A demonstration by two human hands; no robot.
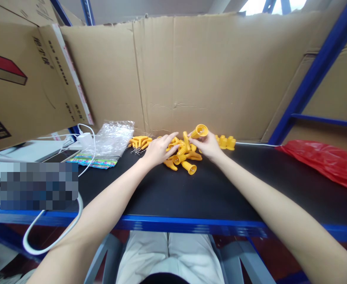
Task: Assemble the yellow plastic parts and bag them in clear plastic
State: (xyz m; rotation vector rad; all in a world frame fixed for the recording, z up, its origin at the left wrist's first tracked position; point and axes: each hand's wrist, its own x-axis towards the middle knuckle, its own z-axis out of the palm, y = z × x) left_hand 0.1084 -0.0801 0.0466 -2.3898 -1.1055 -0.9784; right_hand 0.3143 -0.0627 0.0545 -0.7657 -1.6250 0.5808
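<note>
yellow pile (184, 149) partly behind left hand (158, 150)

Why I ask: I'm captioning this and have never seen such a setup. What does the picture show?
There is no machine: these are one person's bare hands, pictured by a camera worn on the head, looking forward and down. The right hand holds a yellow cup-shaped piece, its open end facing the camera. The left hand is spread at a pile of yellow pieces. They lie on a black tabletop, with a clear plastic bag on the left and red plastic on the right.
</note>
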